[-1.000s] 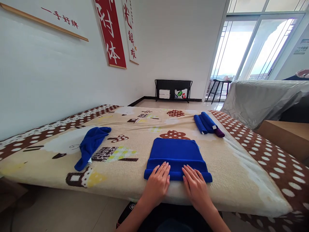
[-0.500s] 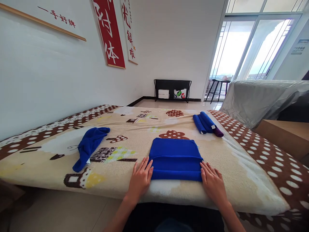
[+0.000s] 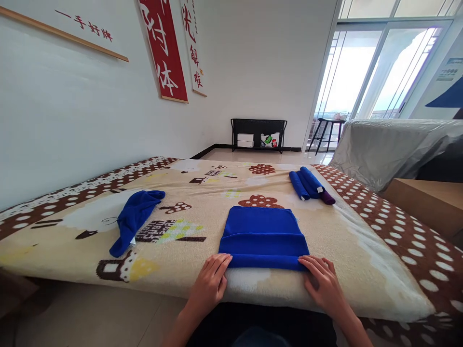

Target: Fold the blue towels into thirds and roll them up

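A blue towel (image 3: 264,241) lies folded in front of me, with a crosswise fold in its middle and a narrow roll along its near edge. At the left end of that roll, my left hand (image 3: 213,274) has its fingers curled over the cloth. My right hand (image 3: 321,277) grips the opposite end in the same way, its thumb below the edge. Off to the left is a crumpled blue cloth (image 3: 135,219) with a small white tag. Several rolled towels (image 3: 307,183), blue ones and a purple one, lie together at the back right.
The bed has a patterned cream blanket (image 3: 202,193) with a brown dotted border. Beyond stand a black rack (image 3: 258,126) and a stool (image 3: 327,127). At right are a cardboard box (image 3: 423,202), a plastic-covered piece (image 3: 390,144) and a dark blue shape (image 3: 448,95) at the frame edge.
Both hands have shifted from lying flat at the towel's sides to curling over its near rolled edge. The towel's sides look more spread. A dark blue shape has appeared at far right.
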`<state>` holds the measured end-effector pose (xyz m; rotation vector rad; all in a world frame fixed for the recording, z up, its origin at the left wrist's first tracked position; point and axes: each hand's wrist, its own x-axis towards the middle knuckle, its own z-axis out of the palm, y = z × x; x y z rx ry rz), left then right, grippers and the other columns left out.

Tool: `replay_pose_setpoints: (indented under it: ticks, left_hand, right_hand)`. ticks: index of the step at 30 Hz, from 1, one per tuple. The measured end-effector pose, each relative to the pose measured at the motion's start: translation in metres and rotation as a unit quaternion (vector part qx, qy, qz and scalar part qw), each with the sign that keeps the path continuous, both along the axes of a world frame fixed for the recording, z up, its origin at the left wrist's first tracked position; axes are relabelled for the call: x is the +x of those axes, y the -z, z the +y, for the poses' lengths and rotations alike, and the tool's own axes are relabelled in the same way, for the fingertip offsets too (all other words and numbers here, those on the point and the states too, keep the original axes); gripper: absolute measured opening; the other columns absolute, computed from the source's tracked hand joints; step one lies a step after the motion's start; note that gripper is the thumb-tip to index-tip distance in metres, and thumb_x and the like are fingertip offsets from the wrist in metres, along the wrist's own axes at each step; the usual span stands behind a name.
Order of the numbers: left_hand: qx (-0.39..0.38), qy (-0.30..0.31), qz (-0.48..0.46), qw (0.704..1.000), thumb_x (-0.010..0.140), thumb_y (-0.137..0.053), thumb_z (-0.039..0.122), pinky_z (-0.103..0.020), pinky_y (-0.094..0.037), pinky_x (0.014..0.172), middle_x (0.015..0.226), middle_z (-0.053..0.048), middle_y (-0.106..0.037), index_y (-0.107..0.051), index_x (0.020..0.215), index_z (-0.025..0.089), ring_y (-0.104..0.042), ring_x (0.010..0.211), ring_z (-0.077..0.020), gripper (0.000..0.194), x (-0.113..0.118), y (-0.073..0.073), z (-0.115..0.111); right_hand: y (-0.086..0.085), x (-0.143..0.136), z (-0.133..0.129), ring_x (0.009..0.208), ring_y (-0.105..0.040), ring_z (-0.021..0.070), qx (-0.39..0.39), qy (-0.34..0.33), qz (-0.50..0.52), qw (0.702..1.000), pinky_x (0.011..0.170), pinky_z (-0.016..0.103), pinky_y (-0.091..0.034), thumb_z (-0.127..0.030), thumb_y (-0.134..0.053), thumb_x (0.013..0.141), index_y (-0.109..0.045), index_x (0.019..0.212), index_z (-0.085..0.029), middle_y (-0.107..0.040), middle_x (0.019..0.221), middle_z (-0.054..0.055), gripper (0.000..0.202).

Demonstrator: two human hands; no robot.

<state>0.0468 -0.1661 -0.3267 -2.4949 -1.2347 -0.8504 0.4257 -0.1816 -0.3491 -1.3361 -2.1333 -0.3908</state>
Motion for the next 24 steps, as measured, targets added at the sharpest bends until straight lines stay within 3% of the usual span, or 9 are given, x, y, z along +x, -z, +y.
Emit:
replay_pose_setpoints:
  ticks: [8, 14, 17, 21, 22, 24]
  left_hand:
    - [-0.013, -0.043, -0.028, 0.999, 0.074, -0.043, -0.002, -0.041, -0.047, 0.089, 0.097, -0.006, -0.065, -0.06, 0.103, 0.019, -0.059, 0.096, -0.0243, 0.04, 0.017, -0.011, 0.023]
    - [-0.072, -0.063, -0.033, 0.995, 0.072, -0.04, -0.002, -0.036, -0.045, 0.078, 0.082, -0.003, -0.062, -0.056, 0.087, 0.02, -0.058, 0.08, -0.0211, 0.031, 0.014, -0.028, 0.011]
    - [-0.111, -0.088, -0.045, 0.989, 0.071, -0.04, -0.002, -0.037, -0.044, 0.081, 0.078, -0.001, -0.062, -0.055, 0.082, 0.021, -0.059, 0.077, -0.0193, 0.03, 0.013, -0.033, 0.01]
    - [-0.091, -0.155, -0.038, 0.983, 0.073, -0.041, -0.001, -0.049, -0.039, 0.09, 0.089, -0.005, -0.067, -0.06, 0.086, 0.02, -0.061, 0.091, -0.0252, 0.031, 0.028, -0.036, 0.015]
    - [-0.081, -0.153, -0.038, 0.984, 0.074, -0.041, -0.002, -0.05, -0.039, 0.093, 0.096, -0.007, -0.068, -0.062, 0.09, 0.02, -0.061, 0.097, -0.0265, 0.034, 0.037, -0.036, 0.015]
    - [-0.081, -0.088, -0.034, 0.992, 0.076, -0.041, -0.002, -0.047, -0.039, 0.097, 0.112, -0.008, -0.067, -0.064, 0.104, 0.02, -0.06, 0.107, -0.0251, 0.043, 0.056, -0.035, 0.014]
  right_hand:
    - [-0.007, -0.024, 0.019, 0.094, -0.06, 0.0206, 0.005, 0.046, 0.073, 0.996, 0.098, 0.041, -0.033, -0.013, -0.047, 0.081, -0.06, 0.097, -0.022, -0.067, 0.092, 0.003, 0.023]
    - [-0.014, -0.024, 0.008, 0.087, -0.058, 0.0188, -0.045, 0.024, 0.09, 0.995, 0.094, 0.042, -0.034, -0.013, -0.043, 0.083, -0.058, 0.095, -0.023, -0.065, 0.087, 0.001, 0.021]
    - [-0.017, -0.028, 0.006, 0.087, -0.059, 0.019, -0.064, 0.038, 0.084, 0.994, 0.094, 0.043, -0.035, -0.012, -0.041, 0.085, -0.06, 0.092, -0.023, -0.067, 0.086, 0.001, 0.023]
    - [-0.02, -0.054, 0.012, 0.101, -0.061, 0.0239, -0.01, 0.109, 0.082, 0.991, 0.099, 0.048, -0.034, -0.01, -0.042, 0.085, -0.065, 0.099, -0.022, -0.069, 0.102, 0.005, 0.029]
    - [-0.021, -0.063, 0.014, 0.107, -0.06, 0.0238, -0.003, 0.093, 0.077, 0.993, 0.102, 0.047, -0.035, -0.008, -0.041, 0.085, -0.065, 0.106, -0.021, -0.069, 0.11, 0.006, 0.035]
    - [-0.024, -0.083, 0.017, 0.117, -0.057, 0.0207, -0.017, 0.012, 0.054, 0.998, 0.106, 0.041, -0.036, -0.005, -0.039, 0.084, -0.061, 0.122, -0.02, -0.065, 0.124, 0.006, 0.046]
